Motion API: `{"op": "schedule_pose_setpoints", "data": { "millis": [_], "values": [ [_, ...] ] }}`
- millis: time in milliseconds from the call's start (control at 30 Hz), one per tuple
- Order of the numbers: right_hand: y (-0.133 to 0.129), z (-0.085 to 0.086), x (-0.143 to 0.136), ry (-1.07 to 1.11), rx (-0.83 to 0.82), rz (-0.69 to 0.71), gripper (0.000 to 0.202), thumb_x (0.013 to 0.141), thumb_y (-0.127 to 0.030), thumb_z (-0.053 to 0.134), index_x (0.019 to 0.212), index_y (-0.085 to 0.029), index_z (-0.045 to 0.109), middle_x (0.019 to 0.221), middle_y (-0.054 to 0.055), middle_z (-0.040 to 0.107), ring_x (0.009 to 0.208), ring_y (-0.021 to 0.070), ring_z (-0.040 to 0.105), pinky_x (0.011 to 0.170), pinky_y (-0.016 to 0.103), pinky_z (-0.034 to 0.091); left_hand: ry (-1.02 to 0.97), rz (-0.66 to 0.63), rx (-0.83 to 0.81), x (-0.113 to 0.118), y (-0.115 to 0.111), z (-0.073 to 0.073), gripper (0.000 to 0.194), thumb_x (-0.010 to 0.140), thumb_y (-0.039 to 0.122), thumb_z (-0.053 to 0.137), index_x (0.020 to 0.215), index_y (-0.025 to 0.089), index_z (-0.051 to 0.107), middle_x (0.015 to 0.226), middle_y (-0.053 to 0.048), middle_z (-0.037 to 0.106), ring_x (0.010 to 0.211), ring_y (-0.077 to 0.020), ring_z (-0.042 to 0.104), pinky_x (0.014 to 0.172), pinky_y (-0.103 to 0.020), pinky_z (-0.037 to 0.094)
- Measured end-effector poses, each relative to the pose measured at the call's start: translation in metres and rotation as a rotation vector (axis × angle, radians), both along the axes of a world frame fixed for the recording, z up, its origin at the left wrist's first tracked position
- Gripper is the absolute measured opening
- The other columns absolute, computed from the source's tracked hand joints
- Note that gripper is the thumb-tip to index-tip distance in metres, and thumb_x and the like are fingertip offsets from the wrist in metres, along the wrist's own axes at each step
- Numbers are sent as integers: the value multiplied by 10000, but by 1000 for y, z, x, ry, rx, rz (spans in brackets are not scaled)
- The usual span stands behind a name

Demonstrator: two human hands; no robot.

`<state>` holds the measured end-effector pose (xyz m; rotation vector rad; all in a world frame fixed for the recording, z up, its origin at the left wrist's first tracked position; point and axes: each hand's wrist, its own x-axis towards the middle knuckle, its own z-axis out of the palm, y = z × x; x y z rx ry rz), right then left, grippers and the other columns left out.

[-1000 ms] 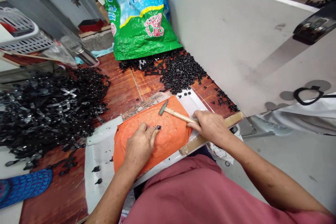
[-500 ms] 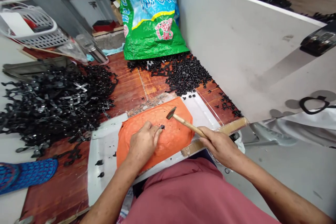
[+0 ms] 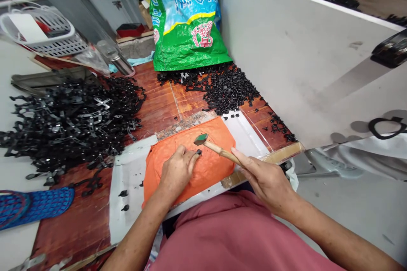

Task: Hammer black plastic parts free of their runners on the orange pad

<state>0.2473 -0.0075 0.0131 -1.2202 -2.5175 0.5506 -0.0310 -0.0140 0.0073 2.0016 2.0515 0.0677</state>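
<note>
Lowered toward the black part (image 3: 199,152) pinched by left hand (image 3: 177,171), right hand (image 3: 266,180) grips hammer (image 3: 217,148).

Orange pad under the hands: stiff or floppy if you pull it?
Probably floppy: the orange pad shows dimples and wrinkles and its edges curve unevenly. It likely drags rather than slides freely, since the left hand rests on it. Looks light for its size.

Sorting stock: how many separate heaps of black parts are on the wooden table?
2: a large heap of black strap-like pieces at left, a smaller heap of black stud-like pieces by the green bag.
</note>
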Motion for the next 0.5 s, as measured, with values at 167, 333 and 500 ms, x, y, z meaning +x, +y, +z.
{"op": "schedule_pose_setpoints", "data": {
  "millis": [167,333,500],
  "values": [
    [1,-7,-1,-10,-45,-3,544,1068,-260,369,1602,-305,277,966,58,728,773,207,690,665,294,487,9,9,4,-1,-1,-1,361,1030,380,415,1051,233,744,978,-46,593,802,-169,626,617,-260,417],
    [0,-7,-3,-18,-35,-1,535,1067,-254,367,1596,-290,298,878,51,711,728,202,679,648,286,476,19,4,13,-1,-1,-4,369,1033,391,412,1058,227,741,966,-42,588,793,-160,624,626,-254,428],
    [0,-5,-4,17,-41,5,548,1074,-252,349,1611,-287,248,936,61,714,773,194,673,690,287,479,43,-3,12,0,-2,-7,383,1040,400,393,1043,232,737,960,-36,588,770,-146,619,612,-241,423]
  ]
}}
